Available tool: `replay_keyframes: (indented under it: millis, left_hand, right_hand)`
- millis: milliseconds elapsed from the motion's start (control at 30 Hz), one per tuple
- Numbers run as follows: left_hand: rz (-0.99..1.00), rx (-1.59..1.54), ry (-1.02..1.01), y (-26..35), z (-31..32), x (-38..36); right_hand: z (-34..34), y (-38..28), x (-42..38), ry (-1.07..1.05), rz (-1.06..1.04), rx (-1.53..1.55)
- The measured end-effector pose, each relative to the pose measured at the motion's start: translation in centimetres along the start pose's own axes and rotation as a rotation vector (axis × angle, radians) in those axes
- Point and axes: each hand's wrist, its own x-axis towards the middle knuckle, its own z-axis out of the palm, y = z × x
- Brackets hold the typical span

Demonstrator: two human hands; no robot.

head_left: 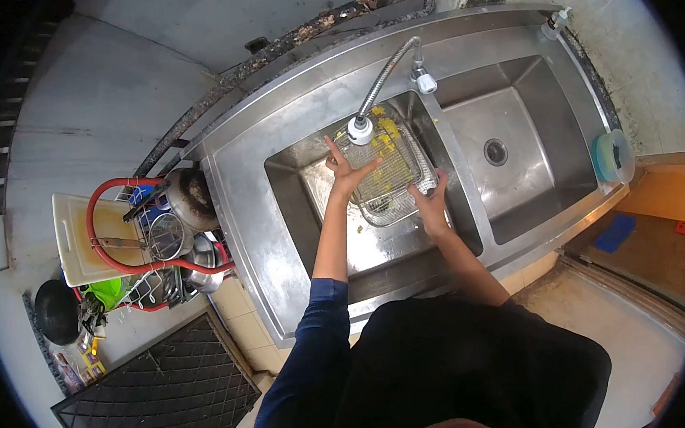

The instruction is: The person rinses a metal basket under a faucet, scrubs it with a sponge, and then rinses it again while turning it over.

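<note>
A wire mesh basket (393, 201) with yellow food scraps (387, 129) stuck to it sits tilted in the left sink basin (321, 247). On its right edge, my right hand (431, 201) is closed around the wire rim. My left hand (346, 176) is at the basket's left side, index finger stretched up and thumb spread across the mesh. Right above the basket hangs the white spray head (360, 130) of a flexible faucet, close to my left fingertips. Part of the basket's far end is hidden behind it.
A second basin (502, 137) with a drain lies to the right. A round tub (613, 157) stands at the sink's right corner. To the left, a red-rimmed dish rack (95, 213) holds pots, a strainer (169, 237) and a cutting board (77, 238).
</note>
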Motion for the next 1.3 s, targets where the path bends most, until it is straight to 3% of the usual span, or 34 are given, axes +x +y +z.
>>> replay_keyframes:
  millis: [200, 267, 367, 400, 467, 600, 700, 767, 900, 967, 1300]
  left_hand:
    - [0.088, -0.017, 0.009, 0.9, -0.6, 0.7]
    - [-0.038, -0.181, 0.237, -0.9, 0.2, 2.5]
    - [-0.007, -0.2, 0.17, -1.6, -0.5, 3.2]
    - [-0.006, -0.199, 0.168, -1.0, -0.6, 2.5]
    - [0.178, 0.072, 0.135, 1.0, -1.4, 0.6]
    - [0.181, 0.016, 0.189, 1.4, -1.9, 0.2]
    - [0.056, -0.093, 0.346, -0.4, -1.8, 1.7]
    - [-0.18, -0.199, 0.489, 0.1, -1.8, 1.7]
    - [-0.122, -0.142, 0.461, -2.0, -1.3, 2.2]
    - [0.074, 0.058, 0.275, -0.5, -1.3, 0.4]
    - [0.098, -0.005, 0.333, -1.2, 0.5, 1.2]
  right_hand:
    - [0.9, 0.8, 0.6, -0.029, -0.075, 0.009]
    - [1.4, 0.9, 1.0, -0.043, -0.081, -0.028]
    - [1.9, 1.1, 2.3, -0.042, -0.161, -0.139]
    - [1.6, 1.3, 2.6, -0.069, -0.143, -0.092]
    - [1.8, 1.4, 2.9, -0.103, -0.121, -0.041]
    - [2.7, 0.1, 2.0, -0.143, 0.008, 0.042]
    - [3.3, 1.8, 2.0, -0.14, -0.071, 0.011]
    - [3.2, 3.1, 2.0, -0.138, -0.151, -0.146]
    - [2.6, 2.0, 1.8, -0.162, -0.159, -0.107]
    - [2.1, 0.0, 1.5, -0.172, -0.049, 0.009]
    - [1.1, -0.6, 1.6, -0.163, -0.012, -0.034]
